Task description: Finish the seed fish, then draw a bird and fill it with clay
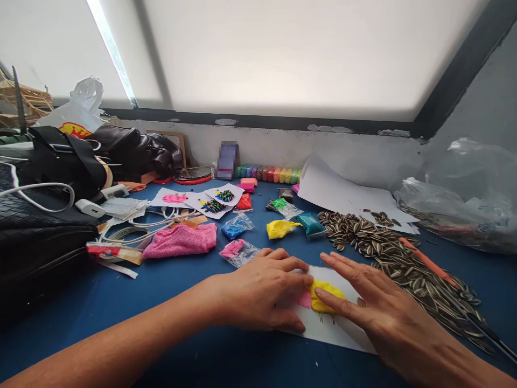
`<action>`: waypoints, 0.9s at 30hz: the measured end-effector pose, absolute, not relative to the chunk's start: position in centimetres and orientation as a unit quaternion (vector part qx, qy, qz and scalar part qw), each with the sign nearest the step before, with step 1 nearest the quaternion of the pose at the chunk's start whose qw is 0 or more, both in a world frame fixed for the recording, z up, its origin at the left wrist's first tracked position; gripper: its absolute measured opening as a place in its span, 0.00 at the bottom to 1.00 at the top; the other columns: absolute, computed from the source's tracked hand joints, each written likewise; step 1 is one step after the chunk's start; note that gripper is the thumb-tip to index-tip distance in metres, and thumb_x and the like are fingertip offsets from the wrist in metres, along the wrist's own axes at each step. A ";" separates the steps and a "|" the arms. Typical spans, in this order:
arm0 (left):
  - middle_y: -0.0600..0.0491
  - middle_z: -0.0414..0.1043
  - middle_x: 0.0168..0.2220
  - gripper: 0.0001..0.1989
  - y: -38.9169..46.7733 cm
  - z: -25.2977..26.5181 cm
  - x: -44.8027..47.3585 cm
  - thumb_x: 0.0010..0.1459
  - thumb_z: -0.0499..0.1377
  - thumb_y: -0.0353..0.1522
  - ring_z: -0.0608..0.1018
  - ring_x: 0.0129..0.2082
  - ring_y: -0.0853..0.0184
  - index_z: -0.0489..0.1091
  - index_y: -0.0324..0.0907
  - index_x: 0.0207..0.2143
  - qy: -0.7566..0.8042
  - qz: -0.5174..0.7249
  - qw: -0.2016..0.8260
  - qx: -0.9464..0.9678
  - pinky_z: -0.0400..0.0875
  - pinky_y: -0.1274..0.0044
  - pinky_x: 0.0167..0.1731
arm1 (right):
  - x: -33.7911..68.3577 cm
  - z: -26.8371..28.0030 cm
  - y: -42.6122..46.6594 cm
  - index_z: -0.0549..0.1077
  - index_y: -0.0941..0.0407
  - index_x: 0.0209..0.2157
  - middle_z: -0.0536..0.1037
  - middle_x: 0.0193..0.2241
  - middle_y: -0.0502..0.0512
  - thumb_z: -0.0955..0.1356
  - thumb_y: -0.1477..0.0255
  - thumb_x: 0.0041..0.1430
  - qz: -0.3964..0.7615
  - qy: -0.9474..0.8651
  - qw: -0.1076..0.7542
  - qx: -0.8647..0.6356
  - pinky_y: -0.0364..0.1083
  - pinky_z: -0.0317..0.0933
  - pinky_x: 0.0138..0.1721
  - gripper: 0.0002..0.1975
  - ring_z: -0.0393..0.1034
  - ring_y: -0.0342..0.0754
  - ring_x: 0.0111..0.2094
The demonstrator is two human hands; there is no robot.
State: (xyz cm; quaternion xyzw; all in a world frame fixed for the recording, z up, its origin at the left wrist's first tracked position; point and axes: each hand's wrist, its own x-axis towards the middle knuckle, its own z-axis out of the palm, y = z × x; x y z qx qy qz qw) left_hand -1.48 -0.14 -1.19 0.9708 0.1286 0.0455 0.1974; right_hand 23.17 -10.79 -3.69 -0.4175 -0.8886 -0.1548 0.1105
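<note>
A sheet of white paper (323, 335) lies on the blue table under both hands. Flattened yellow modelling clay (326, 297) covers part of it, with a patch of pink clay (306, 299) touching its left side. Short drawn lines show below the yellow. My left hand (266, 291) rests on the paper's left part, fingers stretched, its fingertips at the edge of the clay. My right hand (375, 302) is spread open, and its thumb lies on the yellow clay. Neither hand grasps anything. The left hand hides part of the pink clay.
Sunflower seeds (363, 237) are heaped at the right, with an orange-handled tool (428, 261) on them. Clay packets, such as a teal one (311, 225), lie ahead. A pink cloth (180, 241), decorated papers (214, 202) and a black bag (40, 237) are at the left.
</note>
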 end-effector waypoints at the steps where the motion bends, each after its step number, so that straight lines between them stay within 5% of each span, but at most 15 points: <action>1: 0.48 0.64 0.60 0.28 -0.1 -1.2 -1.5 0.56 0.65 0.44 0.67 0.56 0.54 0.66 0.46 0.57 0.129 0.045 0.197 0.971 0.61 0.62 0.57 | 23.1 -3.7 -10.8 0.68 0.48 0.59 0.53 0.67 0.64 0.61 0.82 0.65 -0.157 -0.890 0.105 -0.414 0.60 0.61 0.55 0.25 0.46 0.55 0.68; 9: 0.48 0.65 0.60 0.30 -0.2 -1.0 -1.4 0.56 0.65 0.44 0.67 0.55 0.55 0.64 0.44 0.58 0.133 0.039 0.196 0.971 0.61 0.63 0.56 | 22.8 -3.9 -10.7 0.69 0.50 0.57 0.51 0.68 0.65 0.61 0.84 0.61 -0.155 -0.878 0.126 -0.436 0.61 0.60 0.55 0.26 0.49 0.58 0.66; 19: 0.49 0.64 0.61 0.29 -0.2 -0.8 -1.3 0.57 0.65 0.44 0.68 0.55 0.55 0.66 0.44 0.58 0.130 0.037 0.188 0.973 0.62 0.64 0.56 | 22.0 -3.9 -10.2 0.72 0.53 0.56 0.63 0.62 0.73 0.61 0.85 0.58 -0.217 -0.871 0.099 -0.429 0.64 0.64 0.51 0.27 0.58 0.66 0.62; 27: 0.50 0.66 0.60 0.29 -0.1 -0.9 -1.4 0.56 0.65 0.43 0.69 0.54 0.55 0.67 0.44 0.57 0.123 0.053 0.205 0.970 0.61 0.64 0.56 | 22.4 -4.2 -10.7 0.72 0.46 0.57 0.60 0.65 0.66 0.60 0.81 0.63 -0.157 -0.863 0.132 -0.462 0.61 0.64 0.51 0.26 0.60 0.60 0.62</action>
